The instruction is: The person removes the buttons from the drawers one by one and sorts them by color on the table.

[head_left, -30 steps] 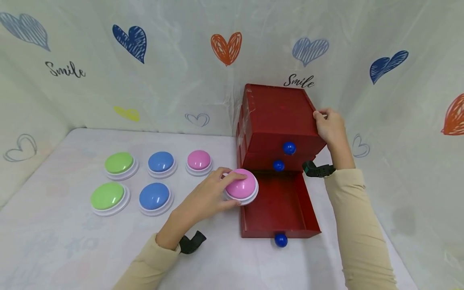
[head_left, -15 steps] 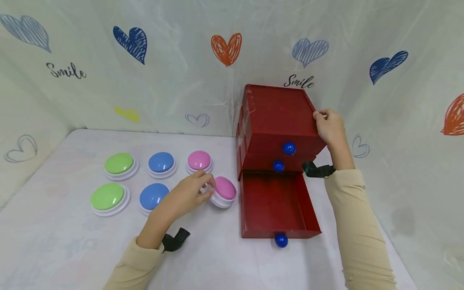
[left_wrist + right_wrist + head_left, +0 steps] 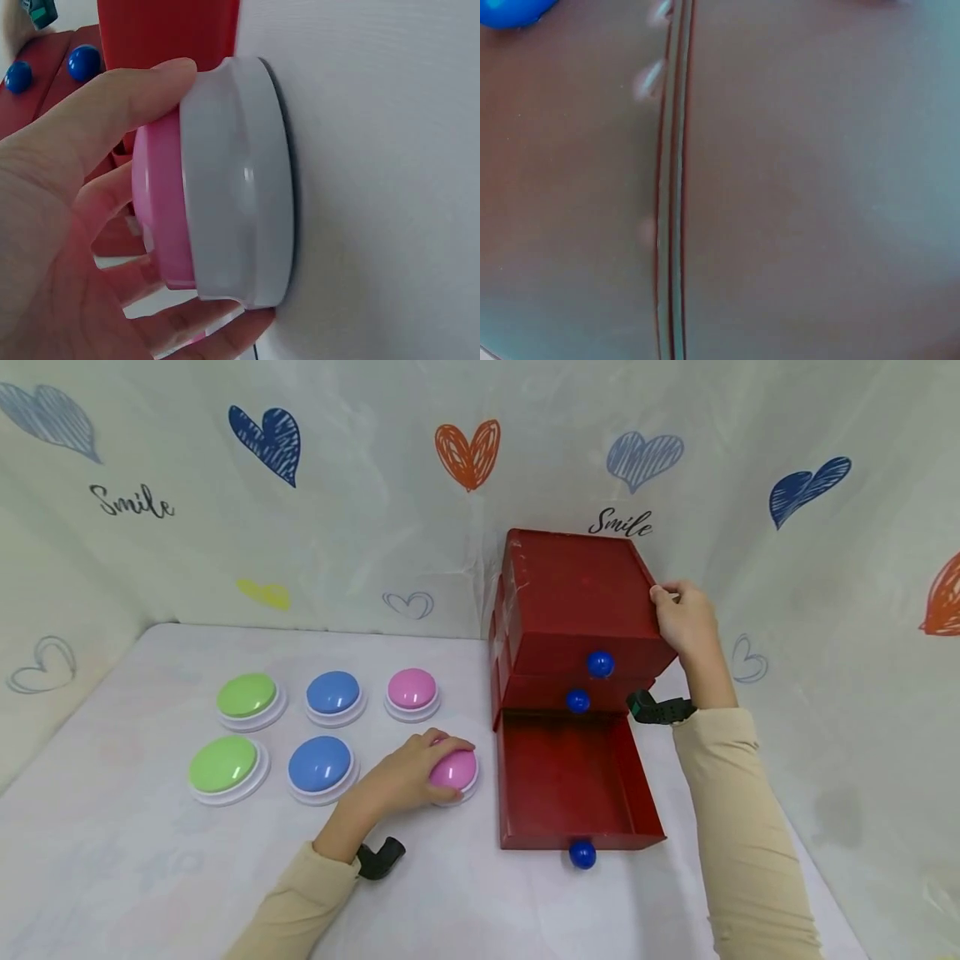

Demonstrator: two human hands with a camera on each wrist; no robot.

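Observation:
A pink push button (image 3: pixel 454 771) with a white base sits on the table, left of the pulled-out drawer (image 3: pixel 573 785). My left hand (image 3: pixel 408 777) grips it from the left. In the left wrist view the thumb lies on the rim of the white base (image 3: pixel 236 180), and the fingers curve round the opposite side. The base is flat against the tabletop in that view. On the right, my right hand (image 3: pixel 686 618) holds the right top edge of the red drawer cabinet (image 3: pixel 577 581). The right wrist view has close red panels (image 3: pixel 802 187) and part of a blue knob (image 3: pixel 510 11).
Another pink button (image 3: pixel 412 689) stands behind the gripped one. Two blue buttons (image 3: pixel 320 765) and two green buttons (image 3: pixel 222 765) stand farther left. The lowest drawer juts forward, its blue knob (image 3: pixel 582 854) at the front. A cloth wall with printed hearts (image 3: pixel 468 453) rises behind.
The pink button has gone from beside the drawer's left wall to the table at its left. It was tilted half a second ago and is now level, with my left hand around it.

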